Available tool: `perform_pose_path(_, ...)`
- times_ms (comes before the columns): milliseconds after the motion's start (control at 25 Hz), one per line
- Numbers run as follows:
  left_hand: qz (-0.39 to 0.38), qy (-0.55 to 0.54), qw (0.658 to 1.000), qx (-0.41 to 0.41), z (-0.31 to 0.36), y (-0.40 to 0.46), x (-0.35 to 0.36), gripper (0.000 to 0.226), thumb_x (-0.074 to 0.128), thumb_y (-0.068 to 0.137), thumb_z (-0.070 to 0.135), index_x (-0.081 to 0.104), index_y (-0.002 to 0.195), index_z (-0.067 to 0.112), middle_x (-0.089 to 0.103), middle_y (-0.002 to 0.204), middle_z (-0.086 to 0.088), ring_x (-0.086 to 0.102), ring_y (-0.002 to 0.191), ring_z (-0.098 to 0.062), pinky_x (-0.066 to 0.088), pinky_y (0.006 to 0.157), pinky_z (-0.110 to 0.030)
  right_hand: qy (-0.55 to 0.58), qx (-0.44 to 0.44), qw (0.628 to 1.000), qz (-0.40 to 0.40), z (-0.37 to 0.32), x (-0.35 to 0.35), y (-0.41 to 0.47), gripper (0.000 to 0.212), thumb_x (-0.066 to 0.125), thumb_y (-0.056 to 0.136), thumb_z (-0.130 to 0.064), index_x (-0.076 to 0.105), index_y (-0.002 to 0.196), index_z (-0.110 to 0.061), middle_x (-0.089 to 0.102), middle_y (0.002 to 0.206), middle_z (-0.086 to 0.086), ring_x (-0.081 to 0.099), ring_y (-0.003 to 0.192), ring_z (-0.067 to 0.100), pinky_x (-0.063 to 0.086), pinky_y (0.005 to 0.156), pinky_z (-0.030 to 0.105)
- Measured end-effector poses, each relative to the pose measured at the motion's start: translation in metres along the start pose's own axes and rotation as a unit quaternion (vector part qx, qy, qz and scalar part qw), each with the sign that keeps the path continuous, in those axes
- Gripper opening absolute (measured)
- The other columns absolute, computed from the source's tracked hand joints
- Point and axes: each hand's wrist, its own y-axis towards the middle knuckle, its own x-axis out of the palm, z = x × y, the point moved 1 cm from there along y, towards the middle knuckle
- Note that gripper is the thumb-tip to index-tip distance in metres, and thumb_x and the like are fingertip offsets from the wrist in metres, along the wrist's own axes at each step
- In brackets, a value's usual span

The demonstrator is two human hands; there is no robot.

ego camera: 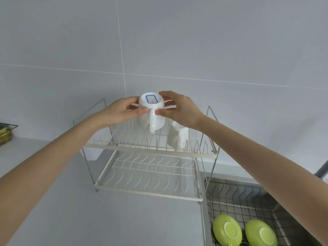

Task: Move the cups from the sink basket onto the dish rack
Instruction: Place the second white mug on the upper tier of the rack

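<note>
glossy white mug (150,112) inverted | both hands gripping | wire dish rack (150,151)

White mug (148,110) between both grips: glossy glazed ceramic, smooth. Dish rack (149,157) below grips: thin shiny metal wire, cream coated trays. Green cups (227,231) lower right of grips: glossy. Sink basket (236,197): dark wire. Bench (53,201): matt grey, smooth.

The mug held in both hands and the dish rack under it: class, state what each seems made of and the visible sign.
Mug: probably glazed ceramic; smooth, glossy, opaque white. Dish rack: thin metal wire, seemingly white-coated, on shiny bare metal legs.
</note>
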Motion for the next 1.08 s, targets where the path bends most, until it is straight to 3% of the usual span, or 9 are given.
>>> perform_pose_path(240,-0.043,0.004,0.999,-0.033,-0.048,0.032,-0.014,0.024,0.058,0.083,0.03,0.055,0.107,0.032,0.061,0.114,0.007,0.058,0.106,-0.009,0.04,0.096,-0.025,-0.032,0.011,0.998,-0.046,0.023,0.032,0.046,0.059,0.069,0.079,-0.02,0.044,0.131,-0.01,0.057,0.128,0.008,0.058,0.11,0.02,0.047,0.093,0.024)
perform_pose_path(400,-0.091,0.003,0.994,-0.062,-0.075,0.039,-0.012,0.045,0.061,0.064,0.057,0.054,0.105,0.04,0.061,0.109,0.016,0.058,0.099,0.005,0.043,0.083,-0.011,-0.048,0.035,0.996,-0.073,0.041,0.056,0.059,0.059,0.07,0.078,-0.02,0.044,0.13,-0.008,0.057,0.128,0.01,0.058,0.111,0.023,0.047,0.097,0.031)
perform_pose_path(560,-0.113,0.018,0.989,-0.096,-0.101,0.044,-0.004,0.035,0.061,0.081,0.03,0.053,0.115,0.034,0.061,0.114,0.014,0.056,0.107,-0.004,0.043,0.082,-0.007,-0.069,0.058,0.991,-0.1,0.053,0.073,0.061,0.059,0.07,0.078,-0.02,0.044,0.129,-0.007,0.059,0.124,0.013,0.057,0.111,0.026,0.045,0.099,0.035)
perform_pose_path(720,-0.145,0.012,0.982,-0.119,-0.115,0.045,0.003,0.042,0.062,0.082,0.026,0.046,0.115,0.046,0.057,0.112,0.028,0.05,0.104,0.014,0.04,0.077,0.003,-0.076,0.087,0.986,-0.123,0.065,0.087,0.061,0.059,0.069,0.079,-0.022,0.043,0.13,-0.008,0.059,0.125,0.012,0.058,0.109,0.026,0.044,0.098,0.033)
perform_pose_path(840,-0.143,0.012,0.982,-0.125,-0.119,0.047,0.003,0.047,0.061,0.083,0.025,0.042,0.121,0.044,0.055,0.111,0.031,0.048,0.101,0.02,0.04,0.074,0.004,-0.075,0.094,0.985,-0.122,0.067,0.091,0.062,0.059,0.068,0.08,-0.024,0.043,0.131,-0.009,0.059,0.125,0.012,0.057,0.111,0.026,0.044,0.099,0.034)
perform_pose_path(1080,-0.153,0.02,0.977,-0.146,-0.116,0.047,-0.002,0.058,0.062,0.082,0.024,0.037,0.134,0.03,0.052,0.13,0.01,0.046,0.122,-0.005,0.038,0.09,-0.013,-0.113,0.092,0.978,-0.149,0.066,0.092,0.06,0.065,0.063,0.084,-0.028,0.032,0.138,-0.009,0.05,0.135,0.014,0.046,0.124,0.028,0.038,0.105,0.036)
